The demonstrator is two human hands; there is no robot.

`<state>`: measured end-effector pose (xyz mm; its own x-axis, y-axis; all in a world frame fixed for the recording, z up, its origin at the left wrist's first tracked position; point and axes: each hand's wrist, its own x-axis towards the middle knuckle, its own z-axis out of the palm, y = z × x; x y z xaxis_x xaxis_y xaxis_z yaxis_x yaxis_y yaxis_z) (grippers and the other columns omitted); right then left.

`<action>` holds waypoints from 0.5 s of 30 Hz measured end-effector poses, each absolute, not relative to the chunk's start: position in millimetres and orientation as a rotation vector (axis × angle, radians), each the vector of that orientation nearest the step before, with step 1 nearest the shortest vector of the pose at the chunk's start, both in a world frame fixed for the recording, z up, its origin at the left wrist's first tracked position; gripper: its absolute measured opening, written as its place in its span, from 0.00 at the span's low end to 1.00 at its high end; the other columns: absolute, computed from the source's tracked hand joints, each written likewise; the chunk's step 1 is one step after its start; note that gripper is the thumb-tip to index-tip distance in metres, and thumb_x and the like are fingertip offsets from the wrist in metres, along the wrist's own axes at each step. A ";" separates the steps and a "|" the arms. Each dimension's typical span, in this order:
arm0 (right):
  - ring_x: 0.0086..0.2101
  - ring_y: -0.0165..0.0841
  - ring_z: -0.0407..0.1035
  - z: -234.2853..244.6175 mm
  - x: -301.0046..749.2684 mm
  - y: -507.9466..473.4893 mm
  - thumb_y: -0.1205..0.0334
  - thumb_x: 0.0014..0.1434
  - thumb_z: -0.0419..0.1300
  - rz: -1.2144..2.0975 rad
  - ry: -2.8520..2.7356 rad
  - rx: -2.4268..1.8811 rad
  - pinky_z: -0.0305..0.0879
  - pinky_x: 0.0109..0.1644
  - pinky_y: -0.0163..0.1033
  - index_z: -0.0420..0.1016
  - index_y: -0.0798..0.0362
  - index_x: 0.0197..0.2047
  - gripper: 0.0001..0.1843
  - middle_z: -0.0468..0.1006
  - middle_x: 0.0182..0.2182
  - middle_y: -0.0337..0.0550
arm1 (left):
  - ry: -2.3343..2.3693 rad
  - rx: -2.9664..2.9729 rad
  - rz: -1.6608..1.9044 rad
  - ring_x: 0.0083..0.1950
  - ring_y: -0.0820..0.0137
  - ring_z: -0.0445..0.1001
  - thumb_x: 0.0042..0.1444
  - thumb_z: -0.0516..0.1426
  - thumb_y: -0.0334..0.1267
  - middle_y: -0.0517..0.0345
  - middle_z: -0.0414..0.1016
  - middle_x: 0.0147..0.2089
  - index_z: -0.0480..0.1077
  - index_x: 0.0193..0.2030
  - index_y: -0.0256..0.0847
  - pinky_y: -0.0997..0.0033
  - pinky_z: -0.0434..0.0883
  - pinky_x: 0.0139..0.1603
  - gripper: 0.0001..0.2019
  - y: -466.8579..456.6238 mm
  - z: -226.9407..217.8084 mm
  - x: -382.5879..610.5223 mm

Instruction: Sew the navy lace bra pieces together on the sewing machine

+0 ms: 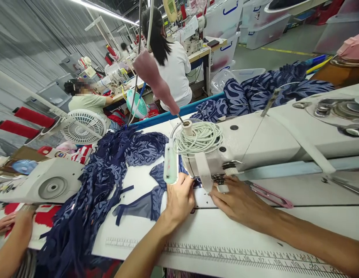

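My left hand (pixel 181 199) is closed at the left side of the sewing machine's needle area, its fingers curled on a navy patterned fabric piece (pixel 157 199). The piece has a sheer part and narrow dark straps, and lies flat on the white table to the left. My right hand (pixel 233 199) is on the other side of the presser foot (pixel 220 179), fingers bent in towards it. Its fingertips are partly hidden by the machine head, and what they pinch cannot be made out. A white strip (pixel 203 170) hangs from the sewing machine (pixel 254 131) between my hands.
A long heap of navy fabric pieces (pixel 101 181) runs down at left. Pink-handled snips (pixel 272 195) lie right of my right hand. A pink-handled screwdriver (pixel 159 85) stands in the machine top beside coiled pale cord (pixel 201 137). Another person's hands (pixel 22 224) work at far left.
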<state>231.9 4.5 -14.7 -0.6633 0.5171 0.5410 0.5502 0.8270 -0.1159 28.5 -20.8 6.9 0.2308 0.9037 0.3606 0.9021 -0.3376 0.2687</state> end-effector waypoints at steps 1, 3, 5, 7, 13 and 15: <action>0.29 0.33 0.68 -13.3 231.8 5.7 0.75 0.62 0.50 -0.141 -2.431 -0.805 0.53 0.30 0.39 0.74 0.54 0.32 0.14 0.75 0.26 0.42 | 1.786 2.467 0.714 0.35 0.67 0.70 0.53 0.50 0.21 0.56 0.73 0.33 0.70 0.33 0.40 0.65 0.63 0.43 0.12 -21.2 6.8 28.0; 0.26 0.32 0.67 -11.0 230.4 7.7 0.77 0.61 0.51 -0.232 -2.425 -0.862 0.49 0.26 0.38 0.75 0.54 0.32 0.14 0.74 0.24 0.42 | 1.748 2.493 0.713 0.38 0.66 0.72 0.52 0.50 0.20 0.56 0.75 0.36 0.72 0.37 0.41 0.63 0.63 0.46 0.15 -22.9 5.9 27.2; 0.25 0.32 0.67 -10.0 227.1 9.3 0.76 0.60 0.53 -0.243 -2.423 -0.908 0.48 0.24 0.37 0.76 0.54 0.34 0.12 0.76 0.24 0.42 | 1.714 2.544 0.768 0.42 0.65 0.73 0.52 0.50 0.19 0.55 0.77 0.39 0.73 0.43 0.43 0.61 0.63 0.49 0.19 -25.0 3.3 26.4; 0.26 0.32 0.70 -10.9 223.2 10.5 0.76 0.59 0.55 -0.240 -2.425 -0.944 0.49 0.24 0.36 0.77 0.53 0.37 0.11 0.77 0.24 0.42 | 1.669 2.609 0.875 0.45 0.64 0.74 0.53 0.50 0.19 0.53 0.77 0.43 0.72 0.49 0.43 0.59 0.63 0.51 0.21 -27.1 0.2 26.4; 0.28 0.36 0.72 -19.3 218.8 13.0 0.73 0.59 0.54 -0.179 -2.448 -1.020 0.58 0.26 0.36 0.78 0.53 0.40 0.13 0.80 0.29 0.47 | 1.697 2.755 0.931 0.44 0.62 0.74 0.58 0.56 0.29 0.52 0.77 0.42 0.71 0.45 0.42 0.59 0.63 0.46 0.09 -30.9 -2.9 33.1; 0.28 0.36 0.72 -21.9 219.3 13.4 0.73 0.58 0.54 -0.151 -2.456 -1.037 0.59 0.26 0.36 0.79 0.53 0.38 0.13 0.79 0.28 0.47 | 1.787 2.811 0.849 0.40 0.62 0.73 0.60 0.56 0.32 0.53 0.77 0.36 0.71 0.40 0.42 0.58 0.62 0.45 0.04 -30.1 -3.1 34.6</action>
<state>219.3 13.4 -21.9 -0.6055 0.6500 0.4593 0.7013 0.7086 -0.0782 34.6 -30.1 -3.1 0.3520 0.7598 0.5465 0.9038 -0.4278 0.0126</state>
